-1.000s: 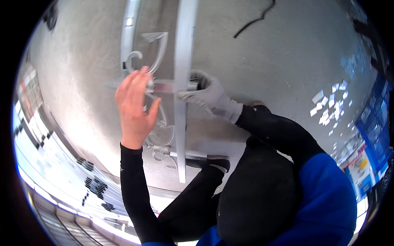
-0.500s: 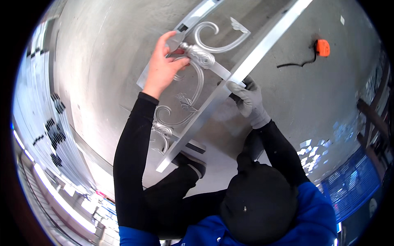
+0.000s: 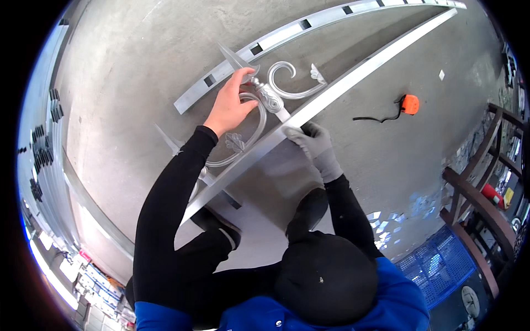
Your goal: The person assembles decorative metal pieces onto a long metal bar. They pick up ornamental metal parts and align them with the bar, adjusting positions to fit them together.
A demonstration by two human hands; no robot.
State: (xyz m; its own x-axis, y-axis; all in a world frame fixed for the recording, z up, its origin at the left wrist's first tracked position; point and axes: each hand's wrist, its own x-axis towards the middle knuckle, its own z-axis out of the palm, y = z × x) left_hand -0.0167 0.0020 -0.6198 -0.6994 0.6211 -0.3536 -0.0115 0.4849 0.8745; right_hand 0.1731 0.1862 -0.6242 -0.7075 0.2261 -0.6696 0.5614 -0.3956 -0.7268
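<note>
A silver metal rail (image 3: 353, 91) runs slantwise across the middle, with cast scrollwork (image 3: 290, 94) along its far side. A spear-tipped picket (image 3: 270, 99) with a swirled collar crosses the rail. My bare left hand (image 3: 229, 107) is closed around the picket near its spear point, thumb and fingers on either side. In a grey glove, my right hand (image 3: 316, 148) grips the rail's near edge where the picket passes through; its fingertips are partly hidden. Another spear-tipped picket (image 3: 168, 140) stands farther left, partly behind my left forearm.
A second rail (image 3: 281, 36) with square holes lies on the concrete floor beyond the spear tips. To the right rests an orange tape measure (image 3: 409, 104) with a black strap. Brown metal frames (image 3: 480, 193) and a blue perforated crate (image 3: 436, 270) stand at right; metal bars (image 3: 47, 182) lie at left.
The view has shifted, bringing more of the holed rail into sight. Both hands keep their holds on the picket and rail, the left fingers still near the spear point.
</note>
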